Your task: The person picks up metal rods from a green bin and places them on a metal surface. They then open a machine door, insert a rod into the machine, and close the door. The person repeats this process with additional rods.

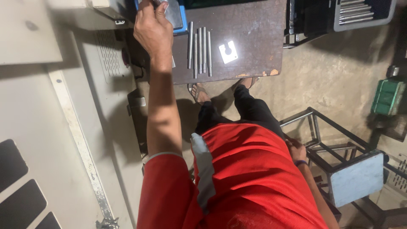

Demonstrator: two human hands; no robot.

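- Left hand [152, 27] closes on a grey metal piece [173, 12] at the brown tabletop's [254, 38] far left corner.
- Steel rods [199, 48] lie near its front edge, beside a white plate [228, 52].
- Right hand [296, 149] hangs at the hip; I cannot tell its grip.
- Concrete floor [339, 76] below.

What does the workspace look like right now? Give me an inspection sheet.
Surface: dark brown worktable, edge chipped near the front.
Job's things: grey metal piece under the left hand, on a blue block.
Clutter: row of metal rods; white notched plate.
Grip: left hand on the grey piece; right hand at the hip, holding nothing visible.
Cables: nothing seen.
Surroundings: beige machine housing, metal stool, green crate, bin of rods.
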